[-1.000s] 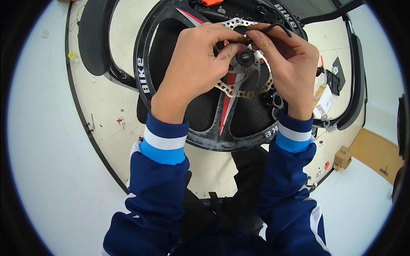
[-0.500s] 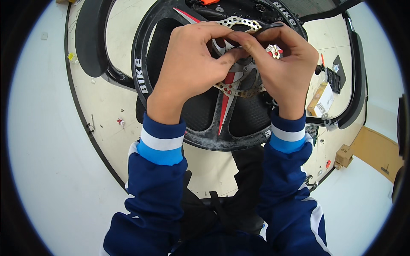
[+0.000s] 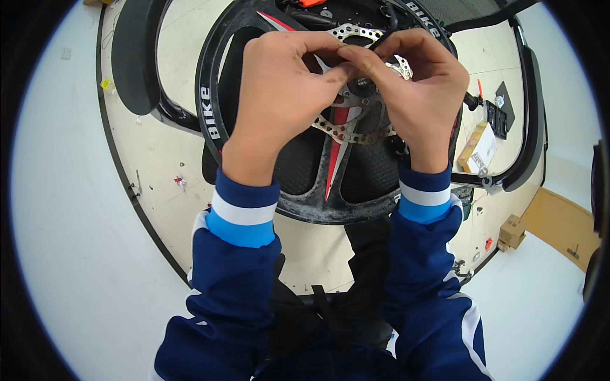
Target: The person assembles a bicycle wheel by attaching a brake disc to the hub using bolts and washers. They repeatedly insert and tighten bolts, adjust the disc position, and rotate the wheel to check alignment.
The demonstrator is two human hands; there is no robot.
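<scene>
A black wheel [image 3: 297, 210] with wide spokes and red and silver stripes lies flat in front of me. A perforated metal brake disc [image 3: 350, 135] is at its hub. My right hand [image 3: 416, 86] is closed over the disc, pinching a thin black bent rod that looks like a hex key [image 3: 392, 22]; its far end points up and away, its lower end is hidden. My left hand [image 3: 279, 92] is closed beside it, thumb and fingertips pressed together and touching the right fingertips. Whatever they pinch is hidden.
The wheel rests on a chair with black armrests [image 3: 136, 57] left and right [image 3: 534, 114]. On the floor at right lie a black tool case [image 3: 496, 120], a yellow and white box [image 3: 478, 149] and a small cardboard box [image 3: 511, 232]. An orange item [image 3: 311, 2] sits beyond the disc.
The hex key has swung from pointing right to pointing up and away. Both hands have shifted slightly left and stay together over the disc.
</scene>
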